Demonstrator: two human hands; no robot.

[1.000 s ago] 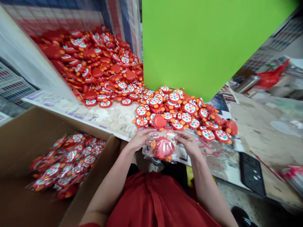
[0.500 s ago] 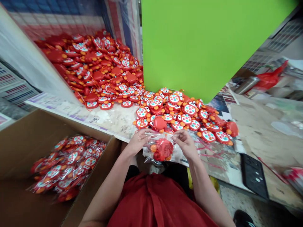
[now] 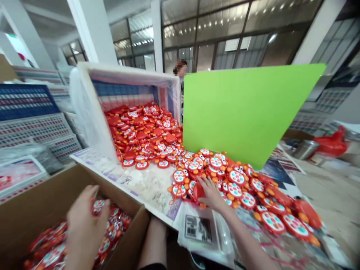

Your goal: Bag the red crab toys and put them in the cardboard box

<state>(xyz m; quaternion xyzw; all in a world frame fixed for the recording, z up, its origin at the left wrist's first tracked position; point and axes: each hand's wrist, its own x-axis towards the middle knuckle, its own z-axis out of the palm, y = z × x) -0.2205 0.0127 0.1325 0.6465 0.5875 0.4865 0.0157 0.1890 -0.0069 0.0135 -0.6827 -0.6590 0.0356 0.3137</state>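
Head view: the right hand (image 3: pixel 212 195) is spread, its fingertips on a red toy (image 3: pixel 198 192) that lies back up at the near left edge of the loose toy pile (image 3: pixel 235 189). From the palm, this toy is just to the left, under the reaching fingers; they do not appear closed around it. Fingers cover part of it and its outline is roundish, so its long axis cannot be told. The right hand is clearly the nearer one. The left hand (image 3: pixel 86 227), blurred, is well apart, over the cardboard box (image 3: pixel 128 238), thumb and fingers parted above bagged toys (image 3: pixel 114 227); no toy shows gripped. Nearer the body than the red toy, a stack of clear bags (image 3: pixel 198 228) lies at the table (image 3: pixel 146 185) edge. Beyond the pile stands a green board (image 3: pixel 242 116).
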